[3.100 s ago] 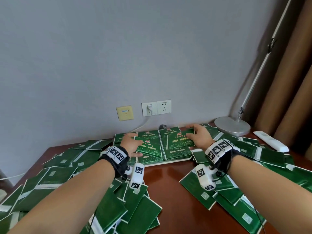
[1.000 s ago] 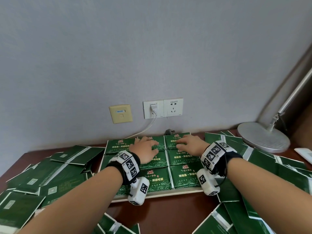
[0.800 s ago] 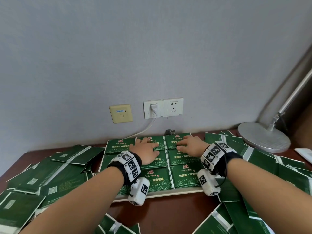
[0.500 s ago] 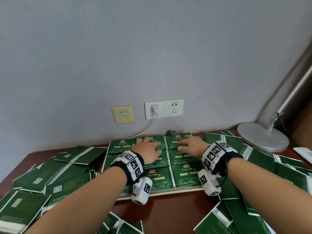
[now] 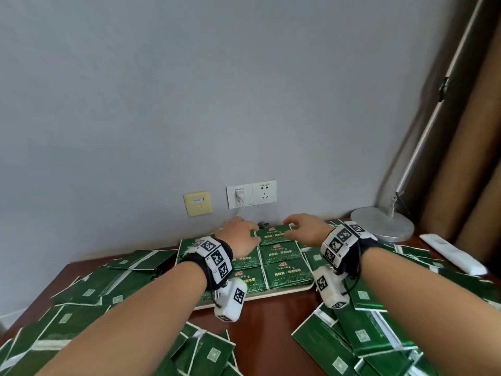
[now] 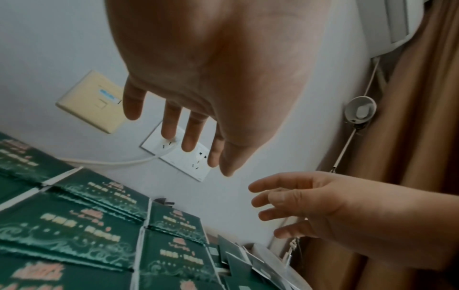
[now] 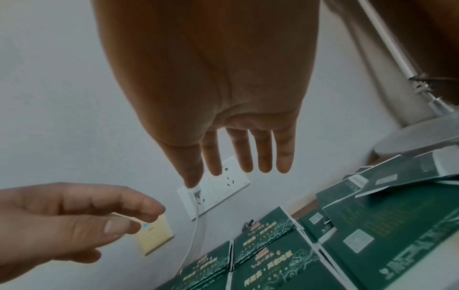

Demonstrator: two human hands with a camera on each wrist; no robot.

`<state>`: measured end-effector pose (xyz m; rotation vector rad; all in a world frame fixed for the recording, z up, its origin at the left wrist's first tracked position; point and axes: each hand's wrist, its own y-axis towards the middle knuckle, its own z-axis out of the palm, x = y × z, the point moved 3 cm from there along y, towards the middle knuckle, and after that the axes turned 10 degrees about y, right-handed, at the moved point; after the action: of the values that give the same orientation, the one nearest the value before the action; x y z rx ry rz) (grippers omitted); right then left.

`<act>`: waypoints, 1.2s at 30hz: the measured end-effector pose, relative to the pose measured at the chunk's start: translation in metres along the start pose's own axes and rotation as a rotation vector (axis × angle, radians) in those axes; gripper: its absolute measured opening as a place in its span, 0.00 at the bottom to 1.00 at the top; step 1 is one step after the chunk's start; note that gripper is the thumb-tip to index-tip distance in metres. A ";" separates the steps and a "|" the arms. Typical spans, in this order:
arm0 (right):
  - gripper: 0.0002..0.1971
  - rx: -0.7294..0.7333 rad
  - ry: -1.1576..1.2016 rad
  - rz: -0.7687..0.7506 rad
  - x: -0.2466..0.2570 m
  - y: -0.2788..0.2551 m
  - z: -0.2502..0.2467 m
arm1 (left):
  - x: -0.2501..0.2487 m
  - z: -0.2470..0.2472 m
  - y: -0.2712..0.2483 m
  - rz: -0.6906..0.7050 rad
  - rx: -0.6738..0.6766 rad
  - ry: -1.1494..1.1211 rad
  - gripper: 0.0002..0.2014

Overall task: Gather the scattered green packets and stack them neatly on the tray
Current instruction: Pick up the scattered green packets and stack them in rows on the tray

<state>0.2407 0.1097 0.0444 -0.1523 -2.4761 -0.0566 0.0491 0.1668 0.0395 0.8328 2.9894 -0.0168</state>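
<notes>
left hand (image 5: 238,237) fingers spread, empty, above tray (image 5: 273,291) far edge | right hand (image 5: 306,230) fingers relaxed, empty, beside it | green packets (image 5: 279,256) filled tray

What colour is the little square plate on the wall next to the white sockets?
The wall plate is pale yellow with a small blue label, clearest in the head view.

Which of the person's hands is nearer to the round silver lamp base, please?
The right. The right hand hovers over the tray's back right packet, just left of the lamp base. The left hand is farther left, over the tray's middle.
</notes>
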 end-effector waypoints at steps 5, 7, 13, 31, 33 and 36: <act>0.24 -0.057 0.045 0.020 -0.009 -0.045 -0.021 | -0.035 -0.012 -0.024 0.053 -0.008 0.006 0.22; 0.24 -0.081 0.039 0.019 -0.013 -0.056 -0.029 | -0.046 -0.013 -0.025 0.066 -0.004 0.002 0.22; 0.24 -0.154 0.017 0.066 -0.056 -0.106 -0.052 | -0.108 -0.002 -0.036 0.150 -0.020 -0.058 0.22; 0.24 -0.142 -0.060 0.290 -0.174 -0.187 -0.080 | -0.214 0.077 -0.012 0.273 0.113 -0.102 0.23; 0.26 -0.078 -0.082 0.309 -0.177 -0.187 -0.072 | -0.214 0.082 -0.009 0.265 0.125 -0.070 0.24; 0.33 0.043 -0.137 0.344 -0.178 -0.184 -0.060 | -0.214 0.089 -0.005 0.244 0.130 -0.050 0.27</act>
<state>0.3940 -0.0945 -0.0180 -0.5770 -2.5478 0.1576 0.2327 0.0505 -0.0409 1.1856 2.8436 -0.2236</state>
